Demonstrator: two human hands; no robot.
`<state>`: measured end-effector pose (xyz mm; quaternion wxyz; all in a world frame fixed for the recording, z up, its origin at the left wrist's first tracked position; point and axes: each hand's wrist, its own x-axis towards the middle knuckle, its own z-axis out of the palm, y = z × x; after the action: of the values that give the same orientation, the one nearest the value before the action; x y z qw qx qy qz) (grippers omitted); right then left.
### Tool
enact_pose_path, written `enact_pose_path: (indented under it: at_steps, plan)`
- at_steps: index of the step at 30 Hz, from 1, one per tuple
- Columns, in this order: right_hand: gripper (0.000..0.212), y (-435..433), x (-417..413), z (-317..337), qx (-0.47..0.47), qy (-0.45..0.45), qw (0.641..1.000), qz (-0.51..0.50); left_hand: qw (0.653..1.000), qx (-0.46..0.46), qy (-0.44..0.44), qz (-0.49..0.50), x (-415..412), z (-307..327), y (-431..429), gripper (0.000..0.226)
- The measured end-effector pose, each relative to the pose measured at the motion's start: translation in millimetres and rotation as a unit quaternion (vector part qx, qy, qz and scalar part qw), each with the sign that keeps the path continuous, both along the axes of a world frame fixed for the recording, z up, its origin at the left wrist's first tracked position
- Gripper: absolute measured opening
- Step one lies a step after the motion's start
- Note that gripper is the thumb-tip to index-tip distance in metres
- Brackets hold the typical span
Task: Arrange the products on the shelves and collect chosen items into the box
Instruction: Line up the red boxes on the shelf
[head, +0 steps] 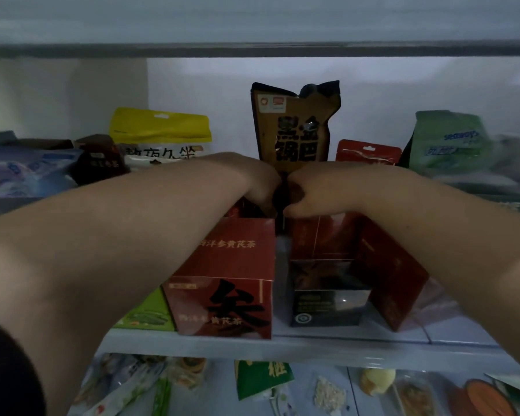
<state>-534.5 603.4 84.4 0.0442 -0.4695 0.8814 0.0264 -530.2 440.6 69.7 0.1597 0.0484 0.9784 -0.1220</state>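
Both bare forearms reach into the middle shelf. The left hand and the right hand meet knuckle to knuckle at the foot of a tall brown-and-black snack pouch, which stands upright at the back against the white wall. The fingers of both hands are curled in and clamped on its dark lower edge (the fingertips themselves are hidden). In front of the hands stand 2 red cartons: a red tea box on the left and an open-fronted red carton on the right, with a black box inside. A yellow bag, a small red pouch and a green bag line the back.
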Motion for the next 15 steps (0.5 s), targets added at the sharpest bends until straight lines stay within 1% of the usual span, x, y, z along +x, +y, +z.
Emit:
enact_pose_path:
  at_steps: [3, 5, 9, 10, 12, 14, 15]
  plan:
    - [0.047, 1, 2, -1, 0.026, 0.037, 0.999, -0.009, 1.0, 0.018, 0.003, 0.013, -1, 2, 4, 0.058]
    - [0.052, 3, 2, -4, 0.023, 0.052, 0.998, -0.007, 0.999, 0.03, 0.026, 0.015, 3, 7, 4, 0.06]
    - [0.046, 9, 1, -7, -0.01, 0.034, 0.999, 0.001, 0.992, 0.051, 0.114, 0.015, 25, 29, -8, 0.057]
    - [0.046, 10, 3, -7, -0.015, 0.027, 1.0, 0.0, 0.988, 0.071, 0.136, 0.017, 33, 35, -11, 0.058]
    - [0.052, 11, 6, -6, -0.039, 0.003, 0.999, -0.011, 0.974, 0.13, 0.187, 0.017, 52, 48, -16, 0.058]
    - [0.059, 11, 13, -5, -0.104, -0.032, 0.994, -0.016, 0.947, 0.211, 0.24, 0.021, 73, 59, -20, 0.053]
    - [0.056, 13, 18, -5, -0.144, -0.035, 0.989, -0.015, 0.931, 0.256, 0.259, 0.03, 84, 64, -21, 0.051]
